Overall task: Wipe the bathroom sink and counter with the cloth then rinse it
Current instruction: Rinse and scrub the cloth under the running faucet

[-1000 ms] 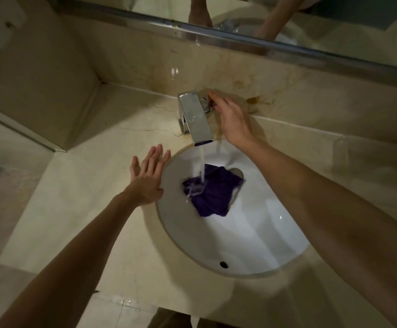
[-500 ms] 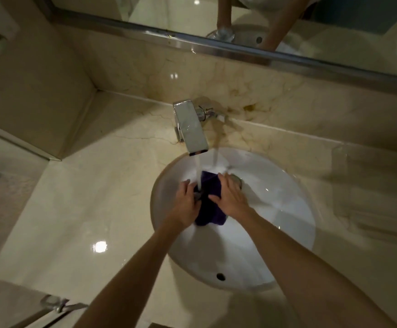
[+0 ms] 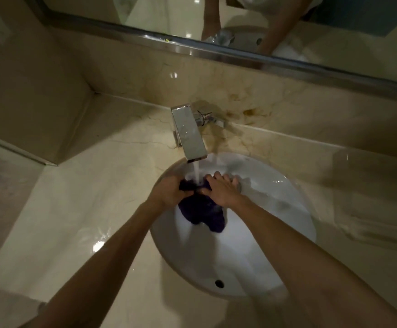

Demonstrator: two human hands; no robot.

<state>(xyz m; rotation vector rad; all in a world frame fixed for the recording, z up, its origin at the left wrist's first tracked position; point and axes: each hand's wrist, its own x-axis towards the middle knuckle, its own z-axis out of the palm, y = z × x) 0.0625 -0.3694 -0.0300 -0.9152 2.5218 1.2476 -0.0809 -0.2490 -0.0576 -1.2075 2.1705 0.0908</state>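
Note:
A dark purple cloth (image 3: 202,211) lies bunched in the white oval sink (image 3: 275,209), under water running from the square chrome faucet (image 3: 189,133). My left hand (image 3: 169,191) grips the cloth's left side with curled fingers. My right hand (image 3: 223,191) presses on the cloth's right side, fingers spread toward the drain. The stream lands between my two hands. The cloth's lower part hangs loose below my hands in the basin.
The beige marble counter (image 3: 86,209) surrounds the sink, with a wall corner at the left. A mirror (image 3: 240,24) with a metal frame runs along the back. The faucet handle (image 3: 210,118) sticks out to the right. The overflow hole (image 3: 219,283) is at the basin's near side.
My right hand left the faucet handle and my left hand left the counter edge. Both moved into the basin and took hold of the cloth under the running water.

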